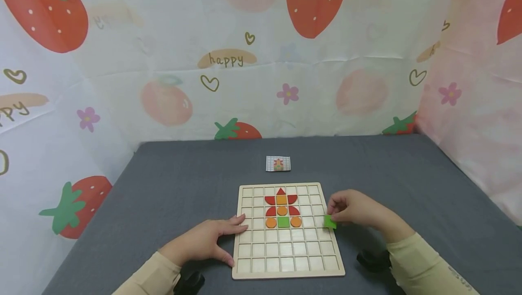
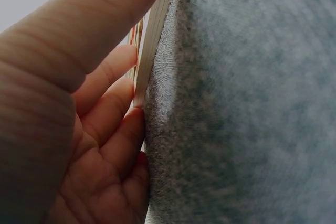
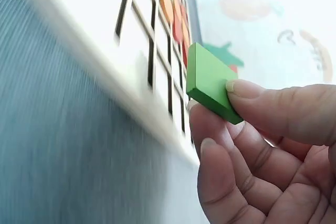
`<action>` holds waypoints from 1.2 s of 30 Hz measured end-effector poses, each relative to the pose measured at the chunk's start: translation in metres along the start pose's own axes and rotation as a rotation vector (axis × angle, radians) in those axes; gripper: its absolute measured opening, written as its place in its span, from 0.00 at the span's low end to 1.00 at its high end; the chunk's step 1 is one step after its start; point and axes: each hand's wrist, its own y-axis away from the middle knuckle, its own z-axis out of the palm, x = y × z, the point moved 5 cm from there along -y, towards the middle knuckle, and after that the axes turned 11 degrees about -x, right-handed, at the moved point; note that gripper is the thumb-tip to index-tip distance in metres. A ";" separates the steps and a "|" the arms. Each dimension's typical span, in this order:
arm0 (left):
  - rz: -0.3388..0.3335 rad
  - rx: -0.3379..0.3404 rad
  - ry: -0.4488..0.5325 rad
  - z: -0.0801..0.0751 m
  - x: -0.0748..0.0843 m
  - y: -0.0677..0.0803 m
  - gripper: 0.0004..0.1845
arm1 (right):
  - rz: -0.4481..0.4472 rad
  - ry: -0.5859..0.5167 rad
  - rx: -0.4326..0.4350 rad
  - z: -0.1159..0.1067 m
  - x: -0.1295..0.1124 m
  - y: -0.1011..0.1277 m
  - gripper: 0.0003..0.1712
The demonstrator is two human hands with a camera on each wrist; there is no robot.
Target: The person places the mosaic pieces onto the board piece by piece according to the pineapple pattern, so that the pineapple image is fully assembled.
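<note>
A wooden grid board [image 1: 285, 254] lies on the grey table, with red, orange and green shape pieces [image 1: 282, 211] set in its upper middle cells. My right hand [image 1: 355, 209] pinches a green square piece [image 1: 330, 222] between thumb and fingers just past the board's right edge; the right wrist view shows that green piece [image 3: 209, 80] close beside the board's rim [image 3: 100, 72]. My left hand [image 1: 208, 239] lies with straight fingers against the board's left edge, which the left wrist view shows as a thin wooden edge [image 2: 149, 45] under my fingers [image 2: 113, 103].
A small pattern card [image 1: 278, 163] lies on the grey table [image 1: 171, 181] beyond the board. Strawberry-print cloth [image 1: 261, 55] walls the table at the back and on both sides. Dark wrist-mounted devices [image 1: 373, 260] show near both sleeves.
</note>
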 end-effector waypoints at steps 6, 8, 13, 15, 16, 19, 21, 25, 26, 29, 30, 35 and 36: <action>-0.001 0.000 -0.011 0.000 0.000 -0.001 0.46 | -0.034 -0.009 -0.015 0.018 -0.018 -0.023 0.02; 0.000 0.002 -0.015 0.000 0.000 0.000 0.46 | -0.043 0.005 -0.018 0.024 -0.023 -0.030 0.02; 0.006 0.006 -0.014 0.000 0.000 0.000 0.46 | -0.081 0.090 -0.007 0.037 -0.035 -0.044 0.03; 0.012 0.008 -0.015 -0.001 0.000 0.000 0.46 | -0.106 0.116 -0.004 0.041 -0.041 -0.048 0.03; 0.012 0.010 -0.018 -0.001 0.000 0.000 0.46 | -0.113 0.125 -0.002 0.043 -0.043 -0.050 0.03; 0.015 0.013 -0.028 -0.001 -0.001 0.000 0.46 | -0.124 0.130 -0.001 0.048 -0.048 -0.055 0.04; 0.013 0.013 -0.027 0.000 -0.001 0.000 0.46 | -0.115 0.132 0.002 0.051 -0.050 -0.058 0.04; 0.018 0.014 -0.020 0.000 -0.001 0.000 0.45 | -0.108 0.124 0.004 0.057 -0.050 -0.065 0.05; 0.017 0.013 -0.017 0.000 -0.001 -0.001 0.45 | -0.107 0.121 0.004 0.059 -0.051 -0.067 0.05; 0.017 0.012 -0.014 0.001 -0.003 -0.001 0.45 | -0.106 0.128 0.002 0.063 -0.052 -0.070 0.06; 0.018 0.011 -0.012 0.001 -0.003 -0.001 0.45 | -0.106 0.133 0.000 0.064 -0.052 -0.071 0.06; 0.019 0.009 -0.006 0.001 -0.004 -0.001 0.45 | -0.094 0.173 -0.004 0.069 -0.054 -0.076 0.07; 0.018 0.009 -0.006 0.001 -0.004 -0.001 0.45 | -0.093 0.178 -0.004 0.070 -0.054 -0.076 0.07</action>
